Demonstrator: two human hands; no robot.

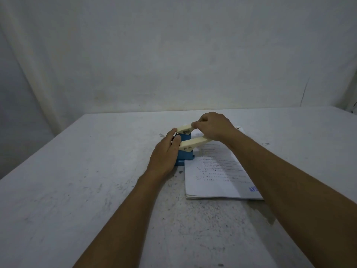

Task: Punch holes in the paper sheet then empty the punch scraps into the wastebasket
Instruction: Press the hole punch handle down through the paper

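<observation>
While two hands (166,151) (212,126) grip one punch (50,154), one paper stack (214,176) lies beside.

The hole punch (50,154) is standing on the table (96,190), just left of the paper stack (212,180). The left hand (164,155) is lying against the punch's left side. The right hand (214,126) is sitting on the punch's handle, above the stack's far end.

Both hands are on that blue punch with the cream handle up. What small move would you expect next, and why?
Probably the right hand presses the cream handle down. The handle stands raised, the left hand steadies the blue punch body, and the paper stack lies with its edge at the punch's base. Whether a sheet is actually in the slot cannot be seen.
</observation>
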